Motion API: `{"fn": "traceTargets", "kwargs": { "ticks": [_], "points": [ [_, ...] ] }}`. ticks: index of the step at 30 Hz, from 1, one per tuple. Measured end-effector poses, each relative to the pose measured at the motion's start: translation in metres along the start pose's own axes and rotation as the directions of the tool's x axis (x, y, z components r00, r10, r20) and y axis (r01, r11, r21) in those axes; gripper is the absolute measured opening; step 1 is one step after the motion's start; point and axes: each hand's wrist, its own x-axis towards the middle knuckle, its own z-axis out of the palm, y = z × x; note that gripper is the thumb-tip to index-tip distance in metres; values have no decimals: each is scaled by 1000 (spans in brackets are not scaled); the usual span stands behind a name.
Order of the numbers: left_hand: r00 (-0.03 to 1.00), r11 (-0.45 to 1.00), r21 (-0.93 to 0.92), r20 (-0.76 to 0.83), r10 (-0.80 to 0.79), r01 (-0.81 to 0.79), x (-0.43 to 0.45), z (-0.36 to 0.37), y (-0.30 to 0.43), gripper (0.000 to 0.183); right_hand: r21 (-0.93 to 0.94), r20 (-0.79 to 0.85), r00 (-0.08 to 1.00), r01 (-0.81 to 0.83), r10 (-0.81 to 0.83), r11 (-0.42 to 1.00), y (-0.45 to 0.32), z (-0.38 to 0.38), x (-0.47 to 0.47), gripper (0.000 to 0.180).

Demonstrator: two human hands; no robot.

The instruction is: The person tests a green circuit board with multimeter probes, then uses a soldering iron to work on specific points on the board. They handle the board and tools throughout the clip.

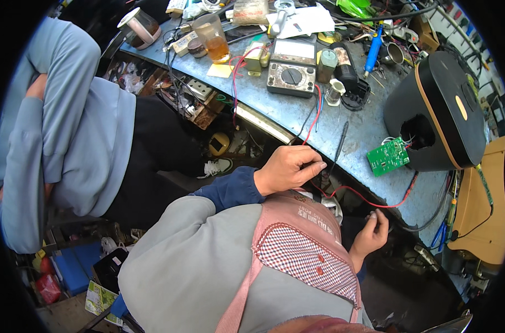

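My left hand (pixel 294 168) hovers at the bench's near edge, thumb and index finger close together; the leads pass behind it. Lower right, my right hand (pixel 371 235) is loosely curled in front of the apron, near the red test lead (pixel 360 200). I cannot tell whether either hand holds anything small. The red probe (pixel 411 185) lies at the bench edge, and the black probe (pixel 342 139) rests on the bench. An analog multimeter (pixel 292 77) stands farther back. A green circuit board (pixel 387 157) hangs by wires from an opening in a black appliance housing (pixel 427 91).
A glass (pixel 217 43) of amber liquid, a power strip (pixel 183 43), a blue-handled tool (pixel 373 50) and a metal cup (pixel 392 53) crowd the metal bench (pixel 265 98). Another person (pixel 77 137) is at left with arms folded. A tan panel (pixel 483 208) stands at right.
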Motion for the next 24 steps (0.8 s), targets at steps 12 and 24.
{"fn": "traceTargets", "kwargs": {
  "ticks": [12,24],
  "points": [
    [972,961,254,-231,-49,109,25,-13,4,10,265,198,950,-289,241,920,5,14,-18,15],
    [965,599,785,6,-261,157,75,-13,-3,23,192,394,917,-156,70,969,-29,24,-26,14]
  ]
}}
